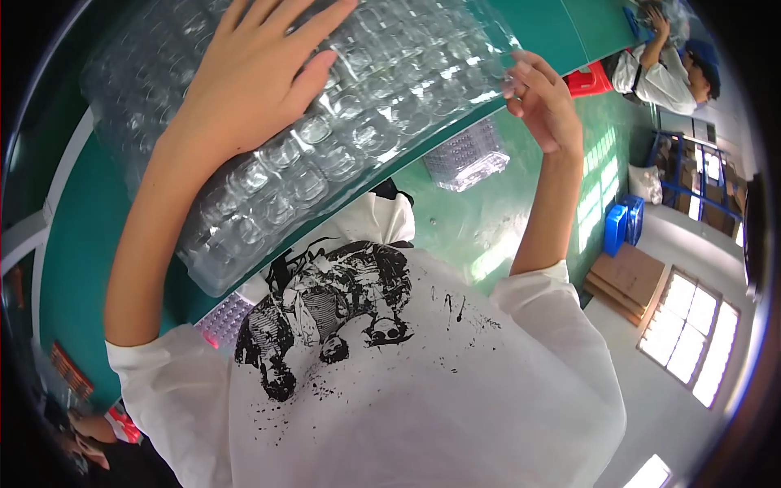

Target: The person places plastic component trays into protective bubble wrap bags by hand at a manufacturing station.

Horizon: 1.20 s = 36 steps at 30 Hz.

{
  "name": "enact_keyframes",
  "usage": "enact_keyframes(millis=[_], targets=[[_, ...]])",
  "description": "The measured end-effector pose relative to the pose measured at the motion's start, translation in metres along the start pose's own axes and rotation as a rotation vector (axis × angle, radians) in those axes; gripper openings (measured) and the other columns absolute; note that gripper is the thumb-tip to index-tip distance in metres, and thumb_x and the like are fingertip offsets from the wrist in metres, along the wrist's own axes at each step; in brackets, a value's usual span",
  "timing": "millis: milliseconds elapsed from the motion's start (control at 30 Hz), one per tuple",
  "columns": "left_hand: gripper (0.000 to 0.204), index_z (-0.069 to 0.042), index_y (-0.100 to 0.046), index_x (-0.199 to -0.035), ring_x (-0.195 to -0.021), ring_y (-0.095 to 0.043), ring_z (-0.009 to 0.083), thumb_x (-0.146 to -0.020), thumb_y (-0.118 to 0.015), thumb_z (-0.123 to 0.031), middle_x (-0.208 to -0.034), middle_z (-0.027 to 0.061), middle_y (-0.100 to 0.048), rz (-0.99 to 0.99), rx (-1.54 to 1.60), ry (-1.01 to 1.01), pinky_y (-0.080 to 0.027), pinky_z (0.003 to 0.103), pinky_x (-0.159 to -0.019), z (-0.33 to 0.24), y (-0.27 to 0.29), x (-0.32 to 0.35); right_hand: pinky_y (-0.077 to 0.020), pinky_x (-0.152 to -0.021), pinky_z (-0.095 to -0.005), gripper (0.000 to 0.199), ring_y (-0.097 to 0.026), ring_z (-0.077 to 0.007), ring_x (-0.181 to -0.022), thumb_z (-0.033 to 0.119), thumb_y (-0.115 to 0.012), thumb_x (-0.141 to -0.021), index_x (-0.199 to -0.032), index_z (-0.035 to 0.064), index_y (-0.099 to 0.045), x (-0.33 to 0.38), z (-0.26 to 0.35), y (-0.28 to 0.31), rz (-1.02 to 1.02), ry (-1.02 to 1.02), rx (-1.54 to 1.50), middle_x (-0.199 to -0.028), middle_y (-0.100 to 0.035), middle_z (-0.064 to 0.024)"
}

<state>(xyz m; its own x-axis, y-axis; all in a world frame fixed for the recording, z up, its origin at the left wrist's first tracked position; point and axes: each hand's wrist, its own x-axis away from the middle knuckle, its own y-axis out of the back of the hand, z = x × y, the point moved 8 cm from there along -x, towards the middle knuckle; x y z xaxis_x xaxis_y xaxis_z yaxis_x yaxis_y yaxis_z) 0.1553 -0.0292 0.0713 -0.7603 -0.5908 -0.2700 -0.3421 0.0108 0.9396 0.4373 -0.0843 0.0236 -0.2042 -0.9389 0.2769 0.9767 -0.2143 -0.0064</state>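
Note:
A clear plastic blister tray (390, 89) with rows of rounded pockets lies on the green table in front of me; it may be a stack of several. My left hand (252, 77) rests flat on its upper side, fingers stretched and spread, thumb apart. At the tray's right edge, my right hand (543, 102) has its fingers bent in around the rim, with the fingertips touching the plastic. Glare on the pockets hides whether anything lies inside them.
The green table (73, 236) curves around the left. Below its edge are another clear tray (468, 154) and a pocketed sheet (224, 321). Blue bins (616, 230), cardboard (622, 281) and a red object (589, 80) stand right. Co-workers (663, 77) are at upper right and lower left.

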Motion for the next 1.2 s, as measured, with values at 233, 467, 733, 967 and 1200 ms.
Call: enact_keyframes(millis=[233,467,733,967,1200], targets=[[0.046,-0.019,-0.043,-0.137,-0.135,-0.030,0.0281,-0.091,-0.044,-0.017,-0.145,0.0062,-0.035,-0.038,-0.065,-0.062,-0.018,0.046,-0.112,-0.013,-0.003,0.000,-0.0522,-0.060,-0.0252,0.034,-0.059,-0.0112,-0.065,0.024,-0.065,-0.083,-0.106,0.0013,-0.055,0.013,0.009,0.007,-0.006,-0.085,0.251,-0.077,-0.058,-0.0022],[0.047,-0.017,-0.042,-0.138,-0.135,-0.030,0.0292,-0.090,-0.044,-0.017,-0.146,0.0065,-0.034,-0.013,-0.082,-0.065,-0.018,0.046,-0.112,-0.006,-0.009,0.000,-0.0539,-0.061,-0.0261,0.035,-0.058,-0.0102,-0.066,0.031,-0.068,-0.080,-0.092,-0.0004,-0.061,0.005,0.011,0.002,-0.024,-0.107,0.625,-0.072,-0.056,-0.0025],[0.047,-0.016,-0.042,-0.138,-0.134,-0.030,0.0307,-0.091,-0.043,-0.017,-0.146,0.0072,-0.034,-0.012,-0.085,-0.075,-0.018,0.047,-0.111,-0.003,-0.009,0.000,-0.0509,-0.060,-0.0253,0.043,-0.057,-0.0105,-0.069,0.041,-0.069,-0.077,-0.089,0.0002,-0.062,0.006,-0.004,-0.004,-0.029,-0.112,0.465,-0.078,-0.054,-0.0016],[0.045,-0.017,-0.044,-0.136,-0.132,-0.033,0.0307,-0.091,-0.045,-0.021,-0.143,0.0089,-0.038,-0.047,-0.082,-0.095,-0.021,0.048,-0.110,-0.006,-0.012,0.002,-0.0425,-0.057,-0.0243,0.037,-0.050,-0.0081,-0.071,0.043,-0.067,-0.080,-0.079,0.0074,-0.057,-0.002,-0.010,0.000,0.088,-0.072,0.483,-0.078,-0.050,0.0011],[0.045,-0.016,-0.043,-0.136,-0.132,-0.032,0.0311,-0.092,-0.044,-0.020,-0.144,0.0093,-0.036,-0.021,-0.061,-0.094,-0.019,0.048,-0.110,-0.007,-0.012,0.002,-0.0418,-0.066,-0.0247,0.034,-0.050,-0.0075,-0.075,0.043,-0.064,-0.085,-0.077,0.0107,-0.058,-0.006,-0.032,0.011,0.337,-0.138,0.081,-0.076,-0.051,0.0029]])
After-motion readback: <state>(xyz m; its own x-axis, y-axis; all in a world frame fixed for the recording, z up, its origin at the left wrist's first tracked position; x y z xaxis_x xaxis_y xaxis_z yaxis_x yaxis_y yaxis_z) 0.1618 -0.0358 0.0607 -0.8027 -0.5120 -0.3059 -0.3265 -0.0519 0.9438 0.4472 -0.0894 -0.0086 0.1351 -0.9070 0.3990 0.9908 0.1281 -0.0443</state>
